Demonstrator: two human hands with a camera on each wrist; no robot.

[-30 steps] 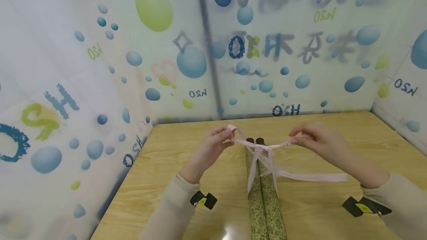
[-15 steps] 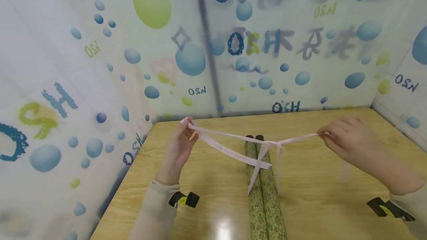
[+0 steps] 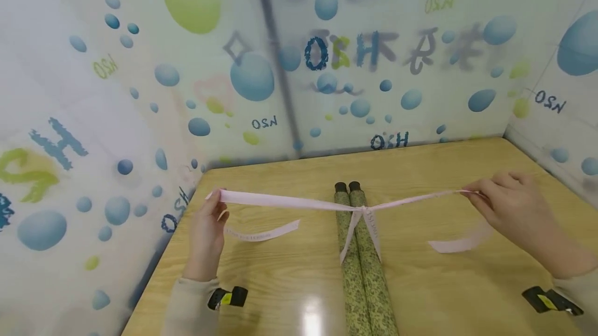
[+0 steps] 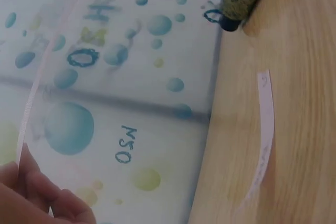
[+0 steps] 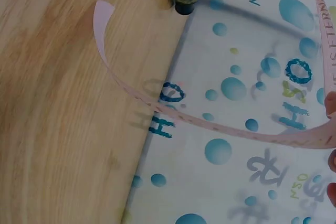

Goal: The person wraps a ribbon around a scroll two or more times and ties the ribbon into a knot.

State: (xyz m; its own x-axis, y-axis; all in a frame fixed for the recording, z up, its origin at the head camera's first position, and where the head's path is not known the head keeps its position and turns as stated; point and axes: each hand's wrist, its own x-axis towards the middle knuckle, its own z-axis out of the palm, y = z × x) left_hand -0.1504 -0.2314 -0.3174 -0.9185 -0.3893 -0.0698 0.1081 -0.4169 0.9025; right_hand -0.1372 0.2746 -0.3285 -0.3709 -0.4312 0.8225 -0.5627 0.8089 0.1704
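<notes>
Two long tubes with a green leafy pattern and black ends lie side by side. A pale pink ribbon printed with letters crosses over them, with a knot above their far part. Two strands slope down from the knot onto the tubes. At the left, my left hand pinches one side of the ribbon between thumb and fingers, its tail hanging below. My right hand pinches the other side at the right, where another loose tail hangs. Between the hands the ribbon is stretched nearly straight.
A light wooden table lies beneath, its far edge against a white curtain printed with blue and green bubbles and letters. More of this curtain stands at the left and right. Each sleeve wears a black wrist strap.
Both hands have moved apart, the left one farther left. The ribbon between them has straightened and its loops at the middle have drawn down to a small knot. The view has shifted slightly.
</notes>
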